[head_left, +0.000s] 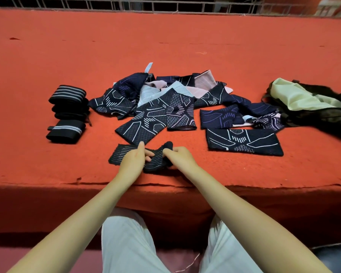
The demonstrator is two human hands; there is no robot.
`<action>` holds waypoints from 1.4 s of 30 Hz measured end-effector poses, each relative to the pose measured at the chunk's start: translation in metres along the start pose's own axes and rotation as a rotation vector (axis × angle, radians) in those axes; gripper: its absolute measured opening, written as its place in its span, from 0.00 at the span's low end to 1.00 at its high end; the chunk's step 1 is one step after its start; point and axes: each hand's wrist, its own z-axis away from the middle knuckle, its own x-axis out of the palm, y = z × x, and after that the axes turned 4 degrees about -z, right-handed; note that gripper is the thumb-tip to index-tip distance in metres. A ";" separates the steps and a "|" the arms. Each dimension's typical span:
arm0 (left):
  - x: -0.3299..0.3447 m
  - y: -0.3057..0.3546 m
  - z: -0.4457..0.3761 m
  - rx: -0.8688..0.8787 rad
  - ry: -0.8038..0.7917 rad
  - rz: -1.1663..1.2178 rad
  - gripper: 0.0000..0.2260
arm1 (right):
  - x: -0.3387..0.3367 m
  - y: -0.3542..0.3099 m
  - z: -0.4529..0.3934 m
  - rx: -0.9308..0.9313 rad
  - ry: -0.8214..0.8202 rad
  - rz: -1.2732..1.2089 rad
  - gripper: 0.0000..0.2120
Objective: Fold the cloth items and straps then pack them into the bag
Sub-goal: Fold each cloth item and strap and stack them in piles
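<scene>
A black strap with thin grey stripes [120, 153] lies near the table's front edge, partly flat to the left and bunched at the right. My left hand [135, 159] pinches its middle. My right hand [180, 155] grips the bunched right end, which sticks up past the fingers. Behind lies a loose pile of dark patterned cloth sleeves [161, 107], some showing pale pink lining. One sleeve [244, 141] lies flat to the right. Folded black straps [68, 113] are stacked at the left. A cream and black bag [307, 104] lies at the right.
The table is covered in red felt [165, 46], its front edge just under my wrists. A metal railing [165, 5] runs along the far side. My legs in white trousers [126, 243] are below the table edge.
</scene>
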 end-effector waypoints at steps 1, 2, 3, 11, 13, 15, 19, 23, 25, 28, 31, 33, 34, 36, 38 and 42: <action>0.000 0.005 -0.004 -0.063 -0.040 0.095 0.29 | 0.002 -0.003 -0.001 -0.017 0.000 -0.069 0.13; 0.000 0.011 -0.006 -0.121 -0.065 0.170 0.29 | 0.003 -0.005 -0.001 -0.041 0.002 -0.117 0.17; -0.001 0.015 -0.006 -0.168 -0.075 0.228 0.29 | 0.004 -0.008 0.000 -0.069 -0.008 -0.154 0.21; -0.033 -0.001 -0.011 -0.165 -0.112 0.377 0.20 | 0.021 -0.014 0.005 -0.211 -0.186 -0.404 0.26; -0.039 -0.009 -0.014 -0.102 -0.068 0.270 0.07 | 0.026 -0.015 0.002 -0.203 -0.173 -0.446 0.21; -0.046 -0.013 -0.013 -0.075 0.001 0.143 0.04 | 0.034 -0.015 -0.003 -0.168 -0.141 -0.428 0.14; -0.061 -0.023 -0.020 -0.007 0.078 -0.230 0.05 | 0.051 -0.012 -0.008 -0.097 -0.135 -0.375 0.06; -0.063 -0.035 -0.023 0.057 0.142 -0.510 0.11 | 0.058 -0.016 -0.012 -0.085 -0.077 -0.219 0.07; -0.063 -0.042 -0.021 0.073 0.196 -0.649 0.15 | 0.058 -0.021 -0.016 -0.090 -0.068 -0.064 0.10; -0.061 -0.052 -0.018 0.031 0.248 -0.703 0.20 | 0.059 -0.027 -0.023 -0.119 -0.066 0.150 0.16; -0.058 -0.058 -0.019 0.043 0.251 -0.726 0.21 | 0.060 -0.032 -0.031 -0.139 -0.089 0.286 0.20; -0.061 -0.059 -0.023 0.048 0.193 -0.714 0.21 | 0.060 -0.033 -0.033 -0.145 -0.116 0.374 0.21; -0.064 -0.060 -0.025 0.047 0.159 -0.687 0.20 | 0.060 -0.032 -0.032 -0.153 -0.124 0.407 0.21; -0.070 -0.061 -0.029 0.047 0.108 -0.606 0.18 | 0.062 -0.025 -0.033 -0.174 -0.120 0.435 0.19; -0.074 -0.059 -0.030 0.023 0.054 -0.432 0.14 | 0.064 -0.019 -0.035 -0.190 -0.123 0.375 0.16; -0.079 -0.041 -0.027 -0.030 -0.055 0.065 0.08 | 0.056 -0.018 -0.035 -0.156 -0.177 -0.088 0.08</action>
